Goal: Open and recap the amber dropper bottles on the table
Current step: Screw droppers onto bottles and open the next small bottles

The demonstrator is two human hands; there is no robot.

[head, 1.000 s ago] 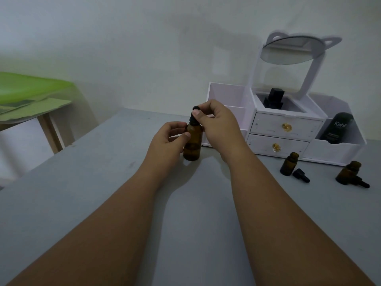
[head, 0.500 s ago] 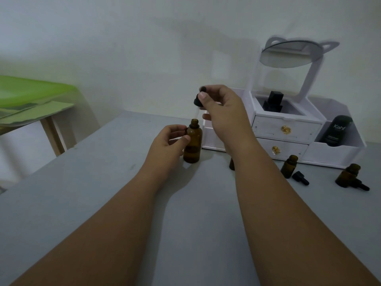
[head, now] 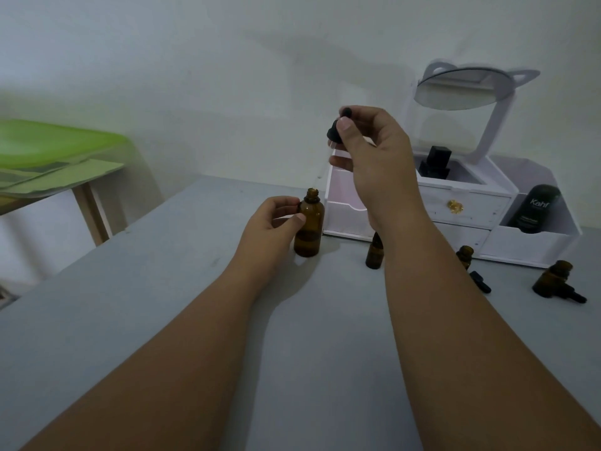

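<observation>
An amber dropper bottle [head: 309,222] stands upright and uncapped on the grey table [head: 130,304]. My left hand [head: 270,222] holds its side. Well above its mouth, my right hand [head: 370,151] pinches the black dropper cap [head: 336,130], whose thin glass pipette hangs down clear of the neck. Three smaller amber bottles stand further right: one [head: 374,252] beside my right forearm, one open [head: 465,255] with a loose black cap [head: 480,281] next to it, and one [head: 551,278] with a cap [head: 574,294] lying at its base.
A white vanity organiser [head: 461,206] with drawers, a round mirror [head: 461,89] and a dark "Kahf" tube [head: 533,209] stands at the back right against the wall. A green-topped side table [head: 55,157] sits beyond the table's left edge.
My right hand unscrewed the dropper cap and lifted it up off the bottle, drawing the pipette fully out. My left hand kept hold of the bottle on the table.
</observation>
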